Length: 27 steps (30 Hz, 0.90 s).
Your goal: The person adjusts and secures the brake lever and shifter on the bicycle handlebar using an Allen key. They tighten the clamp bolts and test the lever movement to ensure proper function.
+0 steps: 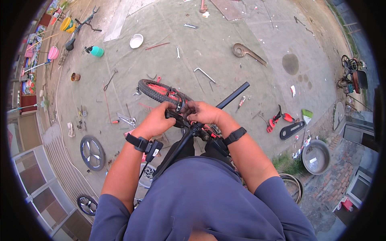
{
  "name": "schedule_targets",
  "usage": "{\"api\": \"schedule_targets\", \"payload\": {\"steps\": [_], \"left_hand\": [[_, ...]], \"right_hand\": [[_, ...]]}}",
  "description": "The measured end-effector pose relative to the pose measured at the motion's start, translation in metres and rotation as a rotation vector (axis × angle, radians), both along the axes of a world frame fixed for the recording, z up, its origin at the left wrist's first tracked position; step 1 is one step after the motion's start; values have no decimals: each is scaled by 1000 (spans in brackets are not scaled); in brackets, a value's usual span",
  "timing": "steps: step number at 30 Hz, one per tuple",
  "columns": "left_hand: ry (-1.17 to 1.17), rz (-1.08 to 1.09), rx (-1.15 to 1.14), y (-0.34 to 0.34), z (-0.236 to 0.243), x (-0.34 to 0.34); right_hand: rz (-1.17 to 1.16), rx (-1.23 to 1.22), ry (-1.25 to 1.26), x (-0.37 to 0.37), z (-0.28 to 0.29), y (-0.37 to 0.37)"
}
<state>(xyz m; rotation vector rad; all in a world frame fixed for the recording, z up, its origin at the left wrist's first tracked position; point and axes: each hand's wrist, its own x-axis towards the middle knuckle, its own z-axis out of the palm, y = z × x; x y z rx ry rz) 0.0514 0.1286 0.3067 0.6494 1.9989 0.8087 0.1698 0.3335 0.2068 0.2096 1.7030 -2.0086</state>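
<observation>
A small bicycle stands in front of me, its knobbly black tyre around a red-spoked wheel. A straight black handlebar crosses it diagonally, from near my lap to the far right. Just above the wheel's near end, my left hand is closed with the fingers curled at a dark part. My right hand meets it there, fingertips pinched together and smudged dark. What either hand grips is hidden between the fingers. Red frame parts show below my right hand.
Around the bicycle lie wrenches, a hex key, a screwdriver and a rusty metal guard. A white bowl and a teal spray bottle stand far left. A grey basin and a broom are at right.
</observation>
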Motion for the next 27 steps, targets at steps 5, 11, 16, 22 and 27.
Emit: {"api": "schedule_targets", "payload": {"steps": [5,11,16,22,27], "left_hand": [[115,-161,83,5,1,0],[236,-253,160,8,6,4],[113,-42,111,3,6,7],[135,55,-241,12,20,7],[172,-48,-49,3,9,5]], "right_hand": [[102,162,58,-5,6,1],[130,190,39,-4,4,-4],[58,243,49,1,7,-11],[63,297,68,0,14,-12],[-29,124,111,3,-2,-17]]}}
